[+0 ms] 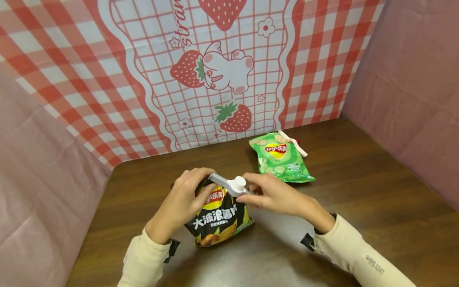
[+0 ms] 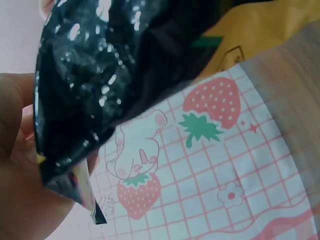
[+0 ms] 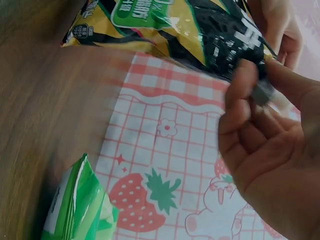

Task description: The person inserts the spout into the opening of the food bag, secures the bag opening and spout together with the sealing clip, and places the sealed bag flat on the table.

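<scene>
A black bag of Lay's potato chips (image 1: 224, 215) is held up over the table, its printed front facing me. My left hand (image 1: 181, 201) grips the bag's upper left corner. My right hand (image 1: 274, 194) pinches the right end of a grey bag clip (image 1: 223, 182) that has a white round cap (image 1: 239, 182). In the head view the clip lies across the top of the bag, its left end close by the left thumb. The right wrist view shows the thumb and fingertips around the clip's grey end (image 3: 262, 93), right at the bag's edge.
A green Lay's chip bag (image 1: 276, 161) lies at the back of the brown wooden table (image 1: 358, 191). Across its top right edge is a white clip (image 1: 293, 142). A strawberry-print cloth (image 1: 201, 107) hangs behind the table, with pink cloth (image 1: 405, 79) at the sides.
</scene>
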`<state>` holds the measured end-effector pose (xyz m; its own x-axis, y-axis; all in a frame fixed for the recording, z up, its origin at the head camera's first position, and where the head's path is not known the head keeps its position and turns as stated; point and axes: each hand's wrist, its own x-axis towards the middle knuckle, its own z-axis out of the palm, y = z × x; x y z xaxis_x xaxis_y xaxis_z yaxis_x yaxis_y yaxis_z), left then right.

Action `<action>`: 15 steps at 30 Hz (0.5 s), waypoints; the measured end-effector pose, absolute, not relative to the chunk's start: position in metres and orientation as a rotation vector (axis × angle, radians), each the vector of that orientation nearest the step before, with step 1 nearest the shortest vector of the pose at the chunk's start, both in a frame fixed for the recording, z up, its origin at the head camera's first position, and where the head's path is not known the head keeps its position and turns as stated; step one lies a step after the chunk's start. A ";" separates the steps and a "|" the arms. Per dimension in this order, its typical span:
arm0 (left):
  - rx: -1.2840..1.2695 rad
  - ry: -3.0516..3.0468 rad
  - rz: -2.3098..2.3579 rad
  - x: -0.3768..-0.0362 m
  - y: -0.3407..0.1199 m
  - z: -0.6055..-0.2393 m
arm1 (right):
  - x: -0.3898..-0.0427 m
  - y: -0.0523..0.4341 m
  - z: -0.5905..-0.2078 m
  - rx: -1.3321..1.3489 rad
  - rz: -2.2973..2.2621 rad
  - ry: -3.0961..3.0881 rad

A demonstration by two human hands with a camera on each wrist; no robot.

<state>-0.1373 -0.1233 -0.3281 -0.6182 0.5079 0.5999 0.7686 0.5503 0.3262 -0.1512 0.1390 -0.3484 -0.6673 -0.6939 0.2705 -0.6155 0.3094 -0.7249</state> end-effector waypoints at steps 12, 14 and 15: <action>-0.760 -2.471 -0.996 -0.145 -0.159 -0.332 | -0.163 0.142 -0.353 -1.290 -1.287 2.524; -0.670 -2.502 -1.113 -0.143 -0.166 -0.339 | -0.165 0.142 -0.356 -1.261 -1.328 2.522; -0.633 -2.518 -1.194 -0.142 -0.170 -0.343 | -0.166 0.142 -0.358 -1.243 -1.350 2.524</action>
<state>-0.1422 -0.1697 -0.3434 -0.8637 0.2658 0.4282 0.4997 0.5618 0.6592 -0.1656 0.1417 -0.3578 -0.6826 -0.6533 0.3274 -0.6351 0.3088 -0.7080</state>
